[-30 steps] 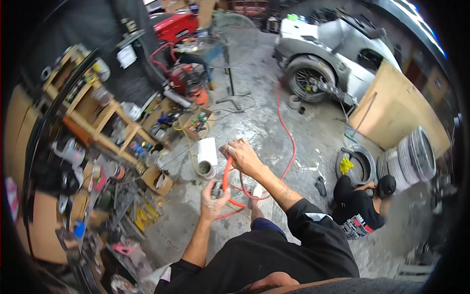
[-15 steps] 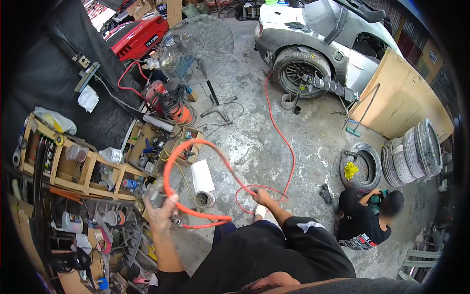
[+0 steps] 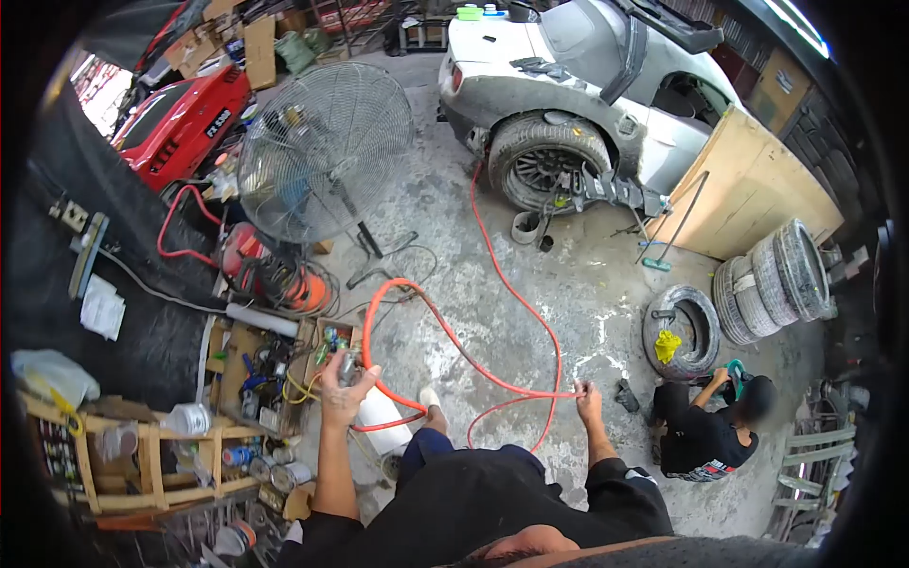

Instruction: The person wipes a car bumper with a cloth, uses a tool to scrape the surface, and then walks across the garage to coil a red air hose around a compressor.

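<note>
An orange air hose point(image 3: 445, 327) arcs in a loop between my two hands. My left hand point(image 3: 341, 396) is closed around a small grey metal tool point(image 3: 349, 363) beside the loop; its exact kind is hard to make out. Further right, my right hand point(image 3: 589, 401) grips the hose, with the arm stretched out to the side. From there the hose runs back and down in a slack curve over the concrete floor, then up toward the white car point(image 3: 653, 137).
Left stand a pedestal fan point(image 3: 327, 151), a red-orange machine point(image 3: 275, 275) and a wooden shelf point(image 3: 156, 464) of cans and bottles. At right a person point(image 3: 710, 431) crouches near a loose tyre point(image 3: 682, 331) and stacked tyres point(image 3: 757, 289). A white cylinder point(image 3: 381, 424) stands near my feet.
My right hand has moved out to the right with the hose, drawing the loop wider. My left hand has shifted slightly right. The view has turned and I have stepped.
</note>
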A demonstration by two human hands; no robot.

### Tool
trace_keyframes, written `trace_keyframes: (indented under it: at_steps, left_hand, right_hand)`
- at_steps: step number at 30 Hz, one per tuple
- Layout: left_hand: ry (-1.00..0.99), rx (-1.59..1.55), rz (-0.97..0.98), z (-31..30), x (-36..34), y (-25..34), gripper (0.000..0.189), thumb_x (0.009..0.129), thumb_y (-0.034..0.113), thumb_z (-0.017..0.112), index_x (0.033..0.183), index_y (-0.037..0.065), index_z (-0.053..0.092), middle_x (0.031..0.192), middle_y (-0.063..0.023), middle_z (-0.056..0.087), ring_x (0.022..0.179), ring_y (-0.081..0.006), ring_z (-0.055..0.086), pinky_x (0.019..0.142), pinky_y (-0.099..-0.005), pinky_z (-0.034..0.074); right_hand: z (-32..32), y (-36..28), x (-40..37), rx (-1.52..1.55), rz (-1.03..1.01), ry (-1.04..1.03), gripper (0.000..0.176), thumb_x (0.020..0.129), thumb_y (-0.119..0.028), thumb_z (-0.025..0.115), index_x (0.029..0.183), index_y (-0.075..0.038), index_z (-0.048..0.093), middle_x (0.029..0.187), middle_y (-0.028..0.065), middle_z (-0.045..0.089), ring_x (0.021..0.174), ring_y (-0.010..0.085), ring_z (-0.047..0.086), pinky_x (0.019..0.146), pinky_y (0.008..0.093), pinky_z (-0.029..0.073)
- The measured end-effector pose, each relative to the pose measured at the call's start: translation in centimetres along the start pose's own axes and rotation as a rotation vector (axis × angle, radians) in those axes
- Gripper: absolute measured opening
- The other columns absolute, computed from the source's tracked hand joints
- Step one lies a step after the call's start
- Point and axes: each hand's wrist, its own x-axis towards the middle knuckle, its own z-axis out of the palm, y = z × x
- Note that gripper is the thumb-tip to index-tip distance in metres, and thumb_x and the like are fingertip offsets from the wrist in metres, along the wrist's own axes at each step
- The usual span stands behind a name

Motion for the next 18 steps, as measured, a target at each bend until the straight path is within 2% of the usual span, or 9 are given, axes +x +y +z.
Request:
trace_keyframes:
  at_steps: [2,4,6,8,10,12,13,15,18]
  left_hand:
    - [-0.089,0.136,0.152,-0.8,6.0,-2.5,0.024,0.08,0.021,0.078,0.089,0.006,0.061,0.069,0.004,0.057,0.058,-0.0043,0.047,0.053,-0.0229,0.038]
    - [-0.085,0.084,0.155,-0.7,11.4,-5.4,0.021,0.083,0.021,0.074,0.088,0.006,0.061,0.071,0.002,0.06,0.058,-0.0047,0.048,0.054,-0.0232,0.039]
    - [-0.073,0.033,0.196,-1.3,15.7,-5.4,0.02,0.087,0.022,0.071,0.087,0.005,0.061,0.072,0.0,0.063,0.057,-0.0051,0.049,0.056,-0.0236,0.04]
    - [-0.03,0.053,0.155,-2.0,19.0,-4.7,0.021,0.092,0.024,0.065,0.088,0.004,0.06,0.075,-0.003,0.067,0.056,-0.0052,0.049,0.053,-0.0233,0.04]
    - [-0.013,-0.059,0.088,-2.0,21.1,-2.6,0.02,0.094,0.025,0.063,0.093,0.006,0.058,0.072,-0.0021,0.063,0.052,-0.005,0.047,0.05,-0.0236,0.039]
    - [0.051,-0.469,0.106,-1.5,23.9,-2.9,0.017,0.096,0.024,0.061,0.097,0.008,0.054,0.072,-0.0013,0.057,0.049,-0.0041,0.042,0.046,-0.0235,0.037]
    - [0.039,-0.528,0.096,-1.0,24.6,-0.9,0.016,0.096,0.021,0.062,0.098,0.01,0.051,0.075,0.0,0.051,0.051,-0.0047,0.041,0.049,-0.0236,0.04]
    - [-0.014,-0.555,0.097,0.3,27.1,-0.4,0.016,0.094,0.018,0.063,0.098,0.01,0.049,0.076,0.0006,0.05,0.052,-0.0055,0.043,0.051,-0.0238,0.041]
    - [-0.11,-0.672,0.1,3.4,30.8,0.6,0.029,0.087,0.001,0.068,0.1,0.013,0.045,0.085,0.0014,0.047,0.064,-0.0086,0.049,0.059,-0.0252,0.045]
  right_hand:
    - [-0.3,-1.4,5.0,-0.07,-0.047,0.059,0.034,0.095,-0.032,0.06,0.084,0.0,0.064,0.074,0.0256,0.062,0.067,0.0411,0.06,0.061,0.0463,0.046]
    - [-1.5,-4.5,9.5,-0.16,-0.09,0.151,0.035,0.092,-0.034,0.062,0.084,0.0,0.064,0.073,0.0259,0.062,0.069,0.0434,0.061,0.06,0.0487,0.045]
    - [-3.6,-8.6,12.1,-0.279,-0.035,0.064,0.037,0.088,-0.036,0.066,0.081,0.0,0.066,0.074,0.0257,0.063,0.07,0.0435,0.063,0.06,0.0499,0.046]
    - [-2.7,-8.4,13.5,-0.392,-0.066,0.022,0.041,0.083,-0.043,0.07,0.08,-0.002,0.068,0.074,0.0236,0.065,0.071,0.0424,0.064,0.063,0.0491,0.049]
    - [-2.1,-10.1,14.0,-0.455,-0.073,-0.254,0.046,0.08,-0.051,0.07,0.08,-0.005,0.071,0.079,0.0211,0.068,0.076,0.0403,0.066,0.068,0.0475,0.052]
    - [-1.1,-11.5,14.2,-0.487,-0.059,-0.35,0.051,0.079,-0.057,0.068,0.085,-0.007,0.073,0.082,0.0187,0.069,0.081,0.039,0.067,0.072,0.0462,0.053]
    - [-1.1,-13.0,14.7,-0.476,-0.025,-0.363,0.05,0.079,-0.058,0.067,0.09,-0.009,0.073,0.084,0.0183,0.069,0.082,0.0387,0.067,0.072,0.0469,0.053]
    - [-0.8,-15.1,15.5,-0.46,0.003,-0.321,0.05,0.084,-0.057,0.062,0.095,-0.01,0.073,0.084,0.0184,0.069,0.082,0.0387,0.067,0.071,0.0473,0.053]
    - [0.3,-17.0,19.3,-0.362,-0.002,-0.246,0.043,0.089,-0.05,0.061,0.092,-0.009,0.073,0.08,0.0205,0.067,0.079,0.0394,0.066,0.07,0.0456,0.052]
